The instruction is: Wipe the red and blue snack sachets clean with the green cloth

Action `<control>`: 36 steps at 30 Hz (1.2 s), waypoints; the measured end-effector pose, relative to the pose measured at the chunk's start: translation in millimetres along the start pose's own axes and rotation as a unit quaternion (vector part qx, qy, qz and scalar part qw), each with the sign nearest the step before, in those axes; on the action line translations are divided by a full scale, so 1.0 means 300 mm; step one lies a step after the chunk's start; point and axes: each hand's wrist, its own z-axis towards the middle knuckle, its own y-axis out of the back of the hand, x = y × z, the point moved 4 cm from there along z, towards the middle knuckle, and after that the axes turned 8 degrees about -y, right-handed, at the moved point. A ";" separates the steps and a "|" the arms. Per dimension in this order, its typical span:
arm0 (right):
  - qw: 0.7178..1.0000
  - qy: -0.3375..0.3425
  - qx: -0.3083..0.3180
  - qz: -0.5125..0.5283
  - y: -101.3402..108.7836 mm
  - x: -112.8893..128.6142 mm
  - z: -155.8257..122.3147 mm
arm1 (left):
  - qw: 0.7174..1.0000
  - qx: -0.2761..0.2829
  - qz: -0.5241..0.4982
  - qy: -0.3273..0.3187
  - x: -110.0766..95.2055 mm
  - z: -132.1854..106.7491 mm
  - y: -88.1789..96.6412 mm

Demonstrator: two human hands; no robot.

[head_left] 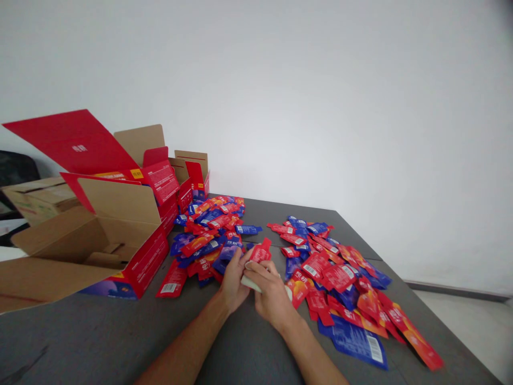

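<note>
Held up in front of me is a red sachet [261,252] with a narrow neck at its top. My left hand [233,282] is closed on its left side. My right hand [269,293] is closed on a folded white cloth [250,284], pressed against the sachet's lower part. My fingers and the cloth hide much of the sachet. Just beyond my left hand lies a heap of red, orange and blue sachets [200,244]. A second, more spread-out pile of sachets [337,274] lies to the right of my right hand.
An open red box [150,262] stands at the left with its flaps spread out. More open red boxes [162,182] are behind it, and a brown carton [48,198] sits farther left. The dark table [240,347] ends along a slanting right edge; a white wall rises behind.
</note>
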 end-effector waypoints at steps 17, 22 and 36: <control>0.962 -0.161 -0.200 0.093 0.050 -0.130 -0.030 | 0.991 -0.041 0.090 -0.090 -0.033 0.003 0.040; 0.976 -0.110 -0.163 0.094 0.024 -0.061 -0.024 | 0.996 -0.021 0.067 -0.049 -0.002 0.003 0.008; 0.976 -0.114 -0.185 0.008 0.062 -0.117 -0.022 | 0.999 0.015 -0.030 0.023 0.048 -0.018 -0.031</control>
